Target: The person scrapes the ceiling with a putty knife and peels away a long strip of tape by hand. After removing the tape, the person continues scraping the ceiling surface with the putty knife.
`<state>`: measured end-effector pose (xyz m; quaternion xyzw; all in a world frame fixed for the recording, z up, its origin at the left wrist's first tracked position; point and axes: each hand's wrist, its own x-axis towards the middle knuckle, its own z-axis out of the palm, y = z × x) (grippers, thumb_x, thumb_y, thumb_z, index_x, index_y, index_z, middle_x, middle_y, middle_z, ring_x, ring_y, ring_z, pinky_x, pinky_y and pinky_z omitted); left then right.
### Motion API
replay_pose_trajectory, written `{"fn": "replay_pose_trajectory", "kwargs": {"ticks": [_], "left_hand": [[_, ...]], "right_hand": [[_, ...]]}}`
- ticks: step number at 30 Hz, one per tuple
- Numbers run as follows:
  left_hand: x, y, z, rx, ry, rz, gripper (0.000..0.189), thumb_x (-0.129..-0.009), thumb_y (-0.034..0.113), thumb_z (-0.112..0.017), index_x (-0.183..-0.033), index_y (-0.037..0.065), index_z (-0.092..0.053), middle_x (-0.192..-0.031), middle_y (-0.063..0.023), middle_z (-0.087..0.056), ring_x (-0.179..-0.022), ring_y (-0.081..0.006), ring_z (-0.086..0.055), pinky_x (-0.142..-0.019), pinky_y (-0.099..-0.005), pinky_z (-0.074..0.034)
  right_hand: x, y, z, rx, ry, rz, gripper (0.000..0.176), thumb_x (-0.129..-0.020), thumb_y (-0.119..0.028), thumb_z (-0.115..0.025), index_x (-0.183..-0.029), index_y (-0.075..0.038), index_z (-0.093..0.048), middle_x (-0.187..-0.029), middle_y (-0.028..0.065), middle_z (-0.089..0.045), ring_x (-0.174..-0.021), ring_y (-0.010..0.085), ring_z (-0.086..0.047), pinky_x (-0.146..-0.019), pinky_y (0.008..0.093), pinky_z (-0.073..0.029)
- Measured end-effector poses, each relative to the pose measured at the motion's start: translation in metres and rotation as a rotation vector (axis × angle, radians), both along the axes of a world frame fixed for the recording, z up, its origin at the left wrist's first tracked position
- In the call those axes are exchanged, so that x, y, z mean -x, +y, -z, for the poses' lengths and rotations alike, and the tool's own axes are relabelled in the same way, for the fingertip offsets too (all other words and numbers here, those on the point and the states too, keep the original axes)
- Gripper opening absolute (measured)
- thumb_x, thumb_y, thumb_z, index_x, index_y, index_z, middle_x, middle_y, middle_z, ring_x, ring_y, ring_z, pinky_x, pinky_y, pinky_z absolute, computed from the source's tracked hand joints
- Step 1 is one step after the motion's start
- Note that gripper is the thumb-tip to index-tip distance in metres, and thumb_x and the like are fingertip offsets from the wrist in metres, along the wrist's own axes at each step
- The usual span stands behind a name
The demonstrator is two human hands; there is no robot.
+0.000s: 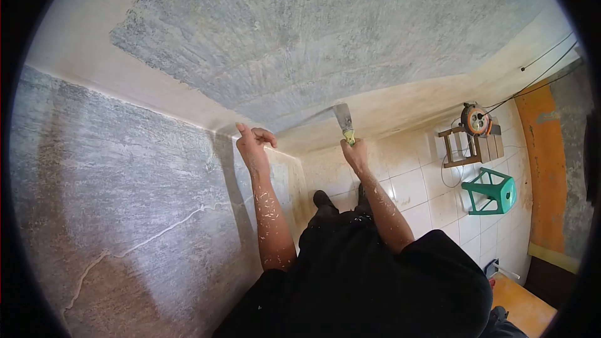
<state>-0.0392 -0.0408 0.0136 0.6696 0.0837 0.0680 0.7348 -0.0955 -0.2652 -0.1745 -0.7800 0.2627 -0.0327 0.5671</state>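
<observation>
My right hand (355, 155) is wrapped round the handle of a paint scraper (344, 120). The wide metal blade points up and away, its edge right at the lower part of the wall (350, 31), which is bare and grey there beside a cream band. My left hand (253, 143) is raised near the corner where the two walls meet. Its thumb stands apart from the loosely bent fingers, and it holds nothing. Pale flakes stick to both forearms.
On the left is a rough grey wall (156, 169) with a pale crack line. To the right, a cable reel (476, 119) rests by a wooden stool (448, 144). A green plastic stool (503, 194) lies on its side on the white tiles (407, 188).
</observation>
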Motion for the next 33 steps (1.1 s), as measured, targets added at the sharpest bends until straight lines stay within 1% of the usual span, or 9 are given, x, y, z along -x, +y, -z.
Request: {"fn": "replay_pose_trajectory", "kwargs": {"ticks": [2, 7, 10, 14, 17, 22, 25, 31, 33], "left_hand": [[-0.009, 0.008, 0.019, 0.107, 0.08, 0.04, 0.082, -0.094, 0.066, -0.024, -0.058, 0.0, -0.056, -0.056, -0.0096, -0.056, -0.058, -0.0179, -0.057, -0.069, -0.0293, -0.045], [-0.031, 0.004, 0.018, 0.126, 0.057, -0.068, 0.085, -0.094, 0.066, -0.019, -0.068, -0.004, -0.058, -0.063, -0.0128, -0.06, -0.062, -0.0218, -0.06, -0.074, -0.0324, -0.046], [-0.031, 0.007, 0.029, 0.115, 0.06, -0.078, 0.085, -0.094, 0.065, -0.018, -0.069, -0.005, -0.059, -0.065, -0.0138, -0.061, -0.064, -0.0237, -0.061, -0.077, -0.0338, -0.047], [-0.033, 0.009, 0.028, 0.135, 0.037, -0.056, 0.086, -0.095, 0.065, -0.017, -0.069, -0.005, -0.059, -0.065, -0.0141, -0.061, -0.064, -0.0249, -0.061, -0.079, -0.0351, -0.047], [-0.033, 0.008, 0.026, 0.139, 0.062, -0.084, 0.086, -0.095, 0.064, -0.017, -0.068, -0.006, -0.059, -0.065, -0.0143, -0.061, -0.065, -0.0253, -0.062, -0.083, -0.0351, -0.047], [-0.03, 0.006, 0.024, 0.09, 0.081, -0.096, 0.086, -0.095, 0.064, -0.018, -0.067, -0.006, -0.059, -0.065, -0.0145, -0.061, -0.067, -0.0244, -0.062, -0.088, -0.036, -0.045], [-0.026, 0.009, 0.029, 0.083, 0.069, -0.099, 0.087, -0.095, 0.064, -0.017, -0.067, -0.006, -0.06, -0.065, -0.0146, -0.062, -0.068, -0.0242, -0.062, -0.092, -0.0374, -0.043], [-0.033, 0.004, 0.026, 0.099, 0.064, -0.103, 0.088, -0.094, 0.066, -0.018, -0.07, -0.007, -0.061, -0.068, -0.0151, -0.063, -0.069, -0.0248, -0.063, -0.094, -0.0384, -0.043], [-0.024, 0.008, 0.03, 0.093, 0.085, -0.117, 0.088, -0.093, 0.067, -0.019, -0.071, -0.007, -0.061, -0.069, -0.0152, -0.063, -0.07, -0.0249, -0.063, -0.094, -0.0383, -0.044]], "right_hand": [[-0.008, 0.0, -0.006, 0.043, -0.025, -0.011, 0.031, -0.076, -0.021, -0.058, -0.062, 0.006, -0.054, -0.049, 0.0146, -0.05, -0.048, 0.0177, -0.051, -0.05, 0.0386, -0.04], [-0.007, 0.004, -0.025, -0.05, 0.007, -0.012, 0.031, -0.076, -0.023, -0.058, -0.062, 0.006, -0.055, -0.05, 0.0158, -0.052, -0.048, 0.0189, -0.052, -0.051, 0.0397, -0.041], [-0.002, 0.006, -0.005, 0.049, -0.019, 0.009, 0.032, -0.076, -0.023, -0.059, -0.056, 0.001, -0.049, -0.046, 0.0029, -0.046, -0.044, 0.0119, -0.046, -0.043, 0.0333, -0.035], [-0.01, 0.013, -0.007, -0.095, -0.005, 0.003, 0.03, -0.077, -0.02, -0.058, -0.055, -0.002, -0.049, -0.046, 0.0014, -0.046, -0.041, 0.01, -0.044, -0.04, 0.0309, -0.033], [-0.001, 0.0, 0.007, -0.009, -0.071, -0.005, 0.03, -0.078, -0.02, -0.058, -0.054, -0.006, -0.047, -0.046, -0.0011, -0.045, -0.04, 0.0091, -0.043, -0.038, 0.0295, -0.033], [-0.008, 0.013, -0.002, -0.152, 0.01, 0.045, 0.029, -0.077, -0.02, -0.058, -0.056, -0.001, -0.05, -0.047, 0.0024, -0.047, -0.044, 0.011, -0.045, -0.042, 0.0328, -0.035], [0.004, 0.002, -0.008, 0.042, -0.014, -0.022, 0.03, -0.077, -0.021, -0.057, -0.056, -0.001, -0.05, -0.047, 0.0021, -0.046, -0.045, 0.0119, -0.046, -0.043, 0.0332, -0.035], [-0.011, 0.009, -0.02, -0.013, -0.116, 0.023, 0.035, -0.077, -0.024, -0.057, -0.057, 0.004, -0.051, -0.046, 0.0053, -0.046, -0.045, 0.013, -0.046, -0.043, 0.0348, -0.035], [0.004, 0.004, -0.01, 0.076, -0.076, -0.01, 0.034, -0.078, -0.024, -0.057, -0.059, 0.004, -0.052, -0.047, 0.0076, -0.046, -0.046, 0.013, -0.046, -0.044, 0.0359, -0.035]]}}
